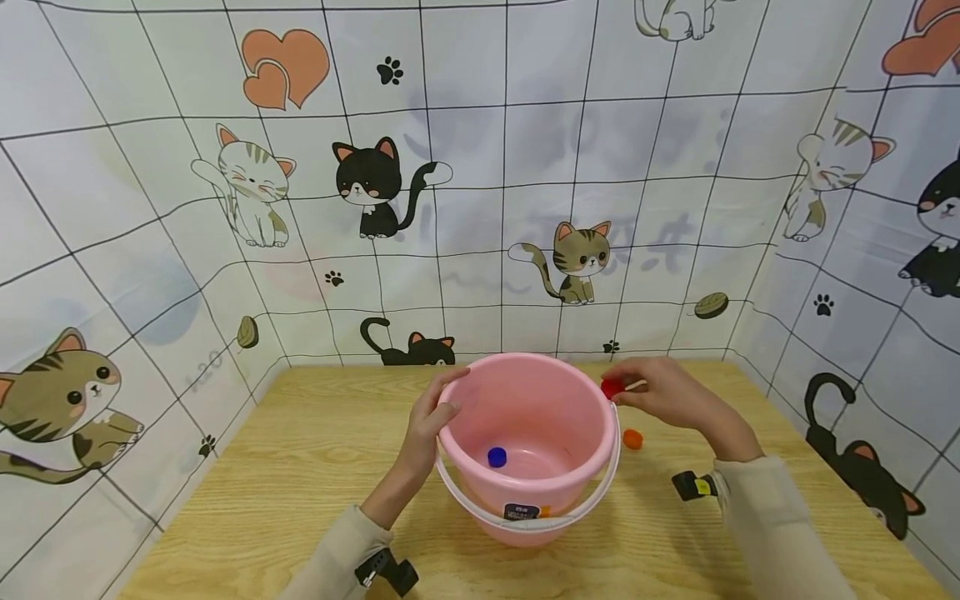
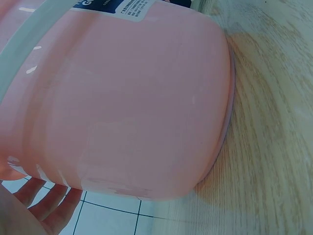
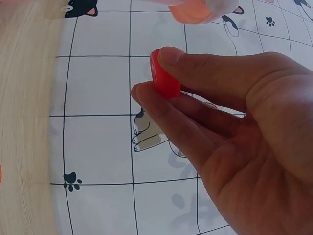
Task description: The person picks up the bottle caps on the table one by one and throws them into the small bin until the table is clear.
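Note:
A pink bucket [image 1: 536, 392] stands on the table, tilted toward me in the head view. My left hand [image 1: 422, 429] grips its left rim, thumb over the edge; in the left wrist view the fingers [image 2: 61, 205] lie against the outer wall. Inside, on the bottom, lies a blue bottle cap [image 1: 497, 457]. Just outside the bucket's right rim, my right hand [image 1: 675, 400] pinches a red bottle cap [image 3: 166, 76] between thumb and fingers. Below that hand, on the table right of the bucket, lies an orange bottle cap [image 1: 633, 439].
The bucket's white handle [image 1: 517, 526] hangs down over its front, above a dark label [image 1: 521, 512]. The wooden table [image 1: 330, 467] meets a cloth backdrop [image 1: 465, 208] with a grid and printed cats at the back and sides.

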Tool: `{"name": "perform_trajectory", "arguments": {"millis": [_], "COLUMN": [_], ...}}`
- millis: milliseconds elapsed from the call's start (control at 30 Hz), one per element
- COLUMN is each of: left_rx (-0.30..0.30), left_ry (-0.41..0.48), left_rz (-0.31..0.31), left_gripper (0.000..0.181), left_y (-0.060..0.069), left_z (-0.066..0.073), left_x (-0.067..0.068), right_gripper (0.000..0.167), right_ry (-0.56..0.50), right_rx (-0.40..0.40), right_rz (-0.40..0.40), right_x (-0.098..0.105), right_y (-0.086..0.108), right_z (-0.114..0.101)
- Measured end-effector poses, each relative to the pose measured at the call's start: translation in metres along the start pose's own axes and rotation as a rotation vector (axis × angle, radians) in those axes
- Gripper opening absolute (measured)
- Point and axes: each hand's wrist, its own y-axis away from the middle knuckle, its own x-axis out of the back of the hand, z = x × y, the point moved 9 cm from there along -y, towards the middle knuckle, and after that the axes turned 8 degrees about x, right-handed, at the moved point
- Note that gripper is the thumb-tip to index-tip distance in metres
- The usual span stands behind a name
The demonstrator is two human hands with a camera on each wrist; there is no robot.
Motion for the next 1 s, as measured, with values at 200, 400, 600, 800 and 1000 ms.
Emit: {"name": "perform_trajectory", "arguments": {"millis": [200, 400, 600, 800, 1000], "left_rx": [-0.002, 0.004, -0.001, -0.006, -0.010], "left_ry": [0.007, 0.010, 0.008, 0.013, 0.014], "left_rz": [-0.007, -0.006, -0.009, -0.014, -0.017], "left_gripper": [0.053, 0.053, 0.053, 0.053, 0.053], "left_y": [0.000, 0.001, 0.000, 0.000, 0.000], "left_z": [0.000, 0.001, 0.001, 0.001, 0.001], "left_x": [0.000, 0.000, 0.000, 0.000, 0.000], "right_gripper": [0.026, 0.028, 0.026, 0.028, 0.029], "right_ry": [0.000, 0.011, -0.002, 0.024, 0.046], "right_rx": [0.012, 0.011, 0.034, 0.058, 0.077], "right_rz": [0.002, 0.006, 0.010, 0.016, 0.019], "right_x": [0.003, 0.010, 0.015, 0.020, 0.024], "right_y": [-0.003, -0.008, -0.015, -0.024, -0.034], "right_z": [-0.004, -0.009, -0.017, -0.028, -0.037]}}
